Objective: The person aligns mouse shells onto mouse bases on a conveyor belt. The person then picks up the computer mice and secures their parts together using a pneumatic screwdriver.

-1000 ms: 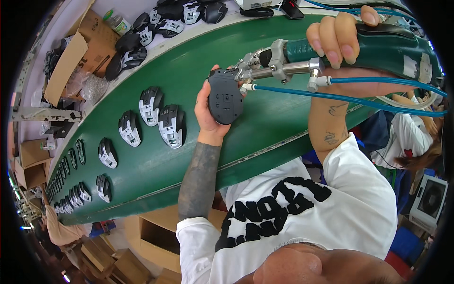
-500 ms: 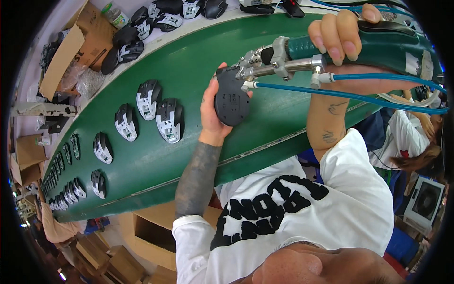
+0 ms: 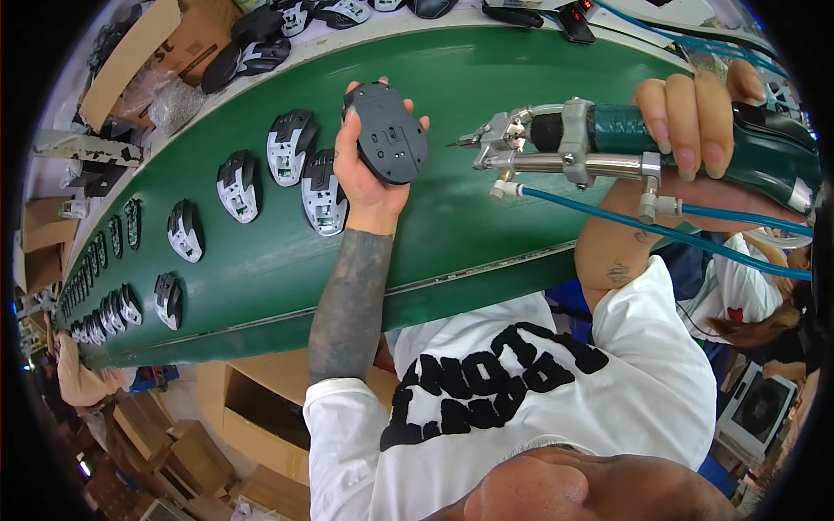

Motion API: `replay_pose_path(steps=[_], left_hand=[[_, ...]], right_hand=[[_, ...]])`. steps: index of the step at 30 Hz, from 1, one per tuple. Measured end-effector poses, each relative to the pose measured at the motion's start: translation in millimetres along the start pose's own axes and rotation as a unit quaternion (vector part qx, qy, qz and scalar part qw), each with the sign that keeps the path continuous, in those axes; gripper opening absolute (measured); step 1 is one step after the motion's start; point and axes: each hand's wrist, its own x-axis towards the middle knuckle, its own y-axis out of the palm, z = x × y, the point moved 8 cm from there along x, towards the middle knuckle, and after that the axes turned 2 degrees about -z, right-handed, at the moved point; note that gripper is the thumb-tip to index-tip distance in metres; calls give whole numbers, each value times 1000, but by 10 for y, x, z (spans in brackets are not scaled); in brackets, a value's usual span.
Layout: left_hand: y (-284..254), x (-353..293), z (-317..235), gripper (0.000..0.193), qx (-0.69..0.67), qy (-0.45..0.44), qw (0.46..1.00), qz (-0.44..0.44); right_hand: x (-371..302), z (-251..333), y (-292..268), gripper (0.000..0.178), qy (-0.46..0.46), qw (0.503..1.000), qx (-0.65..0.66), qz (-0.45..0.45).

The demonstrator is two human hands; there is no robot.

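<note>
A long green conveyor belt [image 3: 486,130] was stretched across the whole view, matte and smooth, bowed by the lens. Pretty much everything was carried on it: a loose row of half-built mice [image 3: 300,178] in black and grey-white plastic was laid along the belt toward its left end, undersides and open shells showing, presumably so the insides could be reached easily. Along the far edge more dark mouse shells [image 3: 248,54] were parked beside cardboard boxes [image 3: 130,56].

A pneumatic screwdriver [image 3: 625,143] was gripped firmly in the right hand [image 3: 695,108], fingers wrapped around its dark green body, the metal nose pointed left toward the mouse but kept apart from it. Thin blue air hoses [image 3: 678,233] were trailed off under the tool toward the right.

A black mouse [image 3: 387,132] was clasped in the left hand [image 3: 365,178], lifted above the middle of the belt, its flat matte underside turned up, probably so the screw holes were faced toward the driver tip. Rounded oval shape, small recesses in the base.
</note>
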Motion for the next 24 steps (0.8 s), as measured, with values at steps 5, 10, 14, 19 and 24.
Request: replay_pose_path(steps=[5, 10, 14, 19, 24], left_hand=[[-85, 23, -143, 45, 0, 27, 999, -30], [-80, 36, -192, 46, 1, 34, 999, -29], [-30, 8, -187, 48, 1, 30, 999, -18], [18, -31, -166, 49, -16, 22, 1000, -2], [43, -59, -187, 50, -18, 20, 1000, 12]], right_hand=[[-62, 109, -3, 77, 9, 999, 39, 3], [-59, 180, -58, 73, 9, 999, 44, -28], [0, -3, 82, 80, 35, 994, 67, 76], [119, -267, 243, 80, 107, 986, 15, 128], [17, -271, 258, 78, 69, 995, -10, 69]])
